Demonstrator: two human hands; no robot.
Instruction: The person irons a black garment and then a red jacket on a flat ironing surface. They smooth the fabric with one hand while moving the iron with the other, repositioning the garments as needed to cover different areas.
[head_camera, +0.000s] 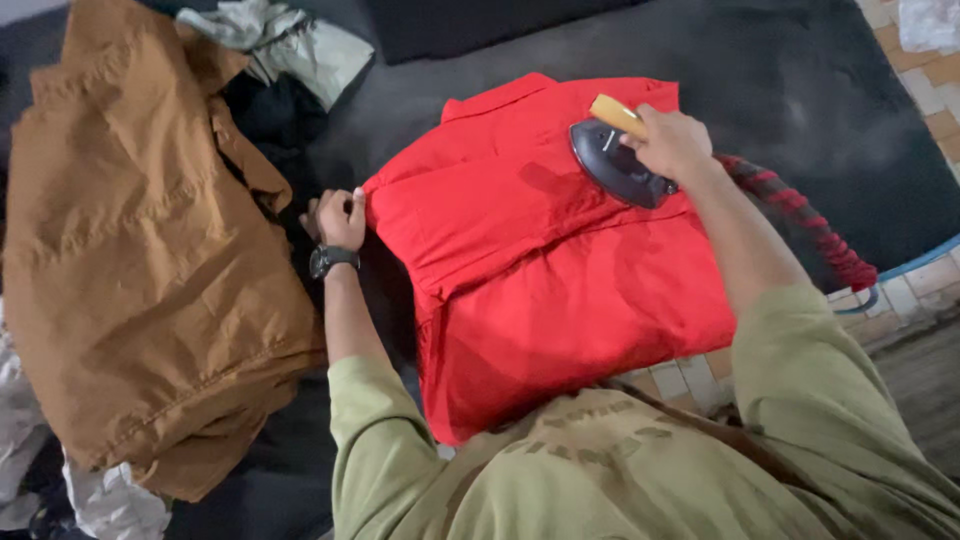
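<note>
right hand grips iron | left hand pinches red shirt

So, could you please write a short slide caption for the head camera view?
Right hand presses a dark iron on a red shirt while the left hand holds its edge.

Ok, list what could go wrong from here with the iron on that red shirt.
1. The iron sits flat on the red shirt; held in one spot, it could scorch the cloth.
2. The left hand pinches the shirt's edge; a long stroke that way might reach the fingers.
3. The red-and-black cord trails beside the right hand's forearm and could snag or drag across the shirt.
</note>
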